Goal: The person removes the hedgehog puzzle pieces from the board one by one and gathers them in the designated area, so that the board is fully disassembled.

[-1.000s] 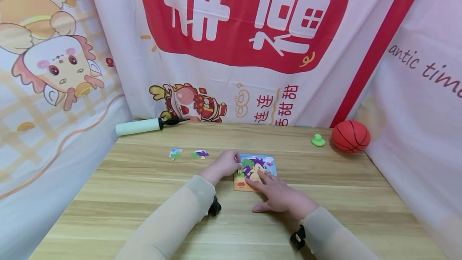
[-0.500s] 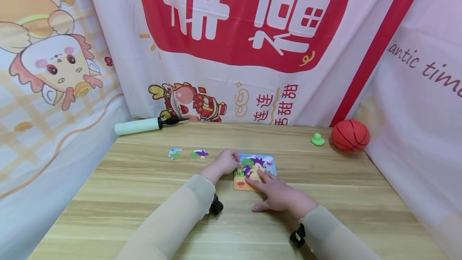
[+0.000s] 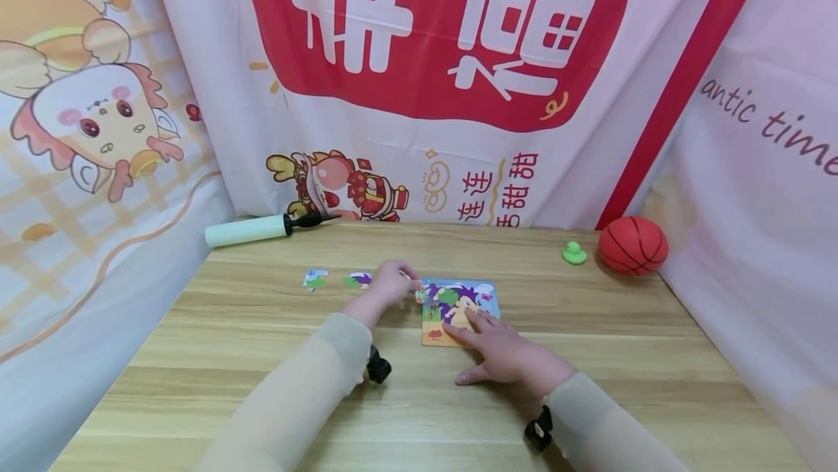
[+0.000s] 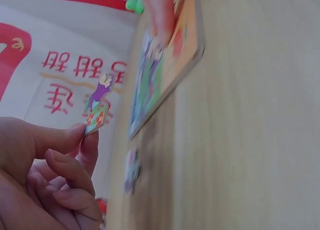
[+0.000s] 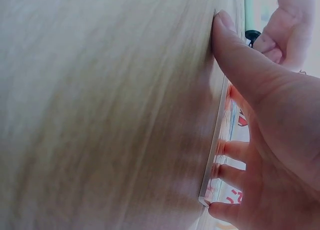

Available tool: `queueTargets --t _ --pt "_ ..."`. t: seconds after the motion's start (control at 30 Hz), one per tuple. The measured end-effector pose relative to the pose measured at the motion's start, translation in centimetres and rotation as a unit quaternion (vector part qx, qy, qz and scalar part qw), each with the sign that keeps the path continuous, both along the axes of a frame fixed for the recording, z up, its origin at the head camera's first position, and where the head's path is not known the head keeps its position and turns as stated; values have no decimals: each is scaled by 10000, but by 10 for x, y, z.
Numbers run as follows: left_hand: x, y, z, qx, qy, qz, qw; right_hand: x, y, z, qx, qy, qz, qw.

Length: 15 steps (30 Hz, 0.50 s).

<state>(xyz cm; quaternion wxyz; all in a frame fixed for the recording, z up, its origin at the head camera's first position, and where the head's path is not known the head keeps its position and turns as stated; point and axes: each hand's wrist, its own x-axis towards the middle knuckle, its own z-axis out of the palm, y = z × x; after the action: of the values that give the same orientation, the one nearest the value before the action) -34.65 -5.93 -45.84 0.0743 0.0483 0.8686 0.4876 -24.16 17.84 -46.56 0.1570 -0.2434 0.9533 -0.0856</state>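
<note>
My left hand (image 3: 390, 284) is just left of the puzzle board (image 3: 434, 340). Its thumb and index finger pinch a puzzle piece (image 4: 99, 102) with purple, green and red flower print, raised off the table in the left wrist view; the other fingers are curled under. The board shows a purple-haired, cream-bodied character on a blue and orange ground. My right hand (image 3: 503, 350) rests on its lower right part with fingers spread, the thumb down on the wood in front. The fingers hide part of the picture. Another piece (image 4: 131, 171) lies beside the board.
Two loose places hold puzzle pieces on the left: a blue-green piece (image 3: 316, 280) and a purple-green piece (image 3: 358, 281), partly behind my left hand. A mint hand pump (image 3: 247, 230), a green toy duck (image 3: 574, 253) and a red ball (image 3: 633, 246) stand along the back.
My left hand has moved left and slightly up from the board's left edge, carrying the pinched puzzle piece. The right hand stays on the board.
</note>
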Motion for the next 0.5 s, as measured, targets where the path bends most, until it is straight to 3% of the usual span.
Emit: queueTargets --t 0.13,0.33,0.5 --pt "-4 -38 8 -238 76 -21 9997 1 -2 -1 -22 33 13 10000" --pt "-7 -114 20 -788 81 -217 9966 2 -3 -1 3 -110 -113 9999" --pt "-6 -170 23 -1025 -358 -539 9926 1 -3 -3 -33 -100 -140 9998"
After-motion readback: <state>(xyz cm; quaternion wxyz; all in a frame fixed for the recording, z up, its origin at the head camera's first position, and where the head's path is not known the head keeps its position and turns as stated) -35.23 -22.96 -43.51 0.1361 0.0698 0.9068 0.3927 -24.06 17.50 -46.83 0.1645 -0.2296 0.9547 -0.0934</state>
